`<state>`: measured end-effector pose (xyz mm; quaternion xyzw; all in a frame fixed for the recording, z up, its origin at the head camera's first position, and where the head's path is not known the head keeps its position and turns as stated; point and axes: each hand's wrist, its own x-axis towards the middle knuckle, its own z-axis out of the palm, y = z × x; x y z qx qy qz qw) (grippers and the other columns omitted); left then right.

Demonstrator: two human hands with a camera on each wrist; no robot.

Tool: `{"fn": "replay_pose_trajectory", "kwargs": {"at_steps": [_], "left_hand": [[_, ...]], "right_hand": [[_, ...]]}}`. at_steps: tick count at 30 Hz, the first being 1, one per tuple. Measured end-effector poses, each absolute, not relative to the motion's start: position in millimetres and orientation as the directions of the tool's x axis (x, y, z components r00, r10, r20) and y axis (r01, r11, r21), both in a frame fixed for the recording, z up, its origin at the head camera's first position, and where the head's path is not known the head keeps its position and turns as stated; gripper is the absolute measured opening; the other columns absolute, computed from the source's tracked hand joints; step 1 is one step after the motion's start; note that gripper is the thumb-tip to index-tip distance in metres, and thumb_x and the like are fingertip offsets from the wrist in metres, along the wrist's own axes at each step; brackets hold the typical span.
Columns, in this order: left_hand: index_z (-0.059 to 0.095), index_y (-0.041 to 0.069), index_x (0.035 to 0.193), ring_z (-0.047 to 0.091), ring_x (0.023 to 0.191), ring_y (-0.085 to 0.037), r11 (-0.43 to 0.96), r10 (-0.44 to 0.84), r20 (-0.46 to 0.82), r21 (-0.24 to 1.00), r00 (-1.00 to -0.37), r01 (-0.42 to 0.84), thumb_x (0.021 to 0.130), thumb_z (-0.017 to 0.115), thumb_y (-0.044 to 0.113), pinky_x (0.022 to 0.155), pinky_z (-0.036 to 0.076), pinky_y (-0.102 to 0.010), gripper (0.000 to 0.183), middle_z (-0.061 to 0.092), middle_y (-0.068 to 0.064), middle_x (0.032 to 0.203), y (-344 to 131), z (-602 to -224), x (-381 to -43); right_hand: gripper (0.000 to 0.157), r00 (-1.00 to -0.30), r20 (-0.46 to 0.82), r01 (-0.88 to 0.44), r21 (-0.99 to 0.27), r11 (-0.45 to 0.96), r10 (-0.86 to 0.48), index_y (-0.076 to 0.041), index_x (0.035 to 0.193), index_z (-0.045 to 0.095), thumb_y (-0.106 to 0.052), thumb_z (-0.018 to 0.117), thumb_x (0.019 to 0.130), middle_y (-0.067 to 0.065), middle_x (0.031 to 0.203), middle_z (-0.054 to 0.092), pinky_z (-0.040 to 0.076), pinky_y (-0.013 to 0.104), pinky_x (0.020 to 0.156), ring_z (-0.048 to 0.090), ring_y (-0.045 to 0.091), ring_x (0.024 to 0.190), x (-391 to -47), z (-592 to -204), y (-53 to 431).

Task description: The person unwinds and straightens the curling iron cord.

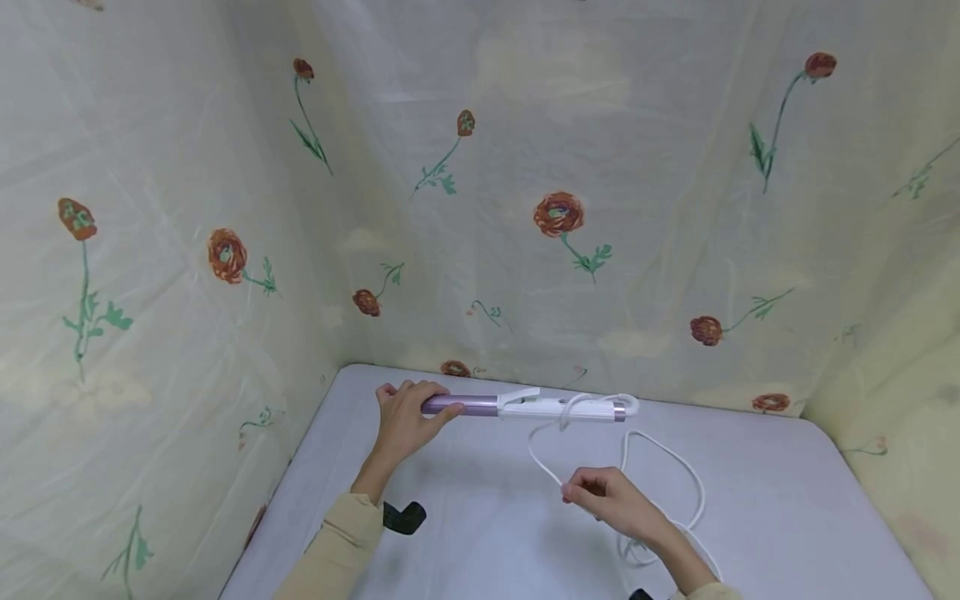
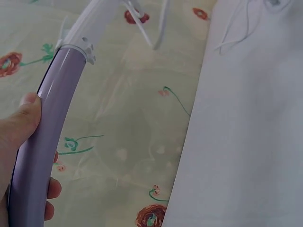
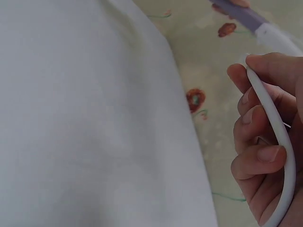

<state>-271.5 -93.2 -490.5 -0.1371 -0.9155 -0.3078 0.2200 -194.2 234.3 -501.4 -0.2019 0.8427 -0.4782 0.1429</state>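
Note:
A curling iron point(image 1: 555, 407) with a purple barrel point(image 2: 59, 90) and a white handle is held level above the far part of the table. My left hand point(image 1: 408, 414) grips it by the barrel, thumb along the near side. White cord point(image 1: 543, 473) loops around the handle near its right end. Lower down, my right hand point(image 1: 609, 498) pinches that cord between thumb and index finger; in the right wrist view the cord point(image 3: 270, 106) runs across the palm beneath curled fingers. More cord lies in loose loops on the table, right of this hand.
The white-covered table point(image 1: 480, 533) has rounded far corners. Flower-printed curtains point(image 1: 480, 208) hang behind it and on both sides, close to its edges. Black wrist gear point(image 1: 405, 518) shows below my left forearm.

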Motion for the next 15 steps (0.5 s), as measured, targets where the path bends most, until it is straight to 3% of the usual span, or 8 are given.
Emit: {"fn": "replay_pose_trajectory", "kwargs": {"at_steps": [10,15], "left_hand": [[0.071,0.020,0.093,0.051,0.079,-0.014,0.735,0.168,0.493,0.514,-0.854,0.442,0.075,0.074,0.050,0.090,0.016,-0.051,0.035,0.072,0.003,0.088,-97.4,-487.7,-269.8],[0.070,0.022,0.095,0.051,0.080,-0.013,0.730,0.203,0.485,0.504,-0.851,0.461,0.075,0.073,0.052,0.090,0.017,-0.051,0.036,0.071,0.005,0.089,-99.2,-489.8,-269.4]], "right_hand": [[0.028,-0.906,-0.128,-0.161,-0.778,0.607,-0.404,-0.006,0.091,0.067,-0.031,0.055,0.095,0.002,0.078,0.061,0.043,0.023,0.054,0.046,0.005,0.061,-223.6,-519.9,247.3],[0.023,-0.913,-0.090,-0.171,-0.801,0.574,-0.398,-0.002,0.091,0.065,-0.024,0.059,0.093,0.004,0.078,0.060,0.042,0.022,0.053,0.046,0.004,0.061,-238.2,-517.8,260.7]]}}
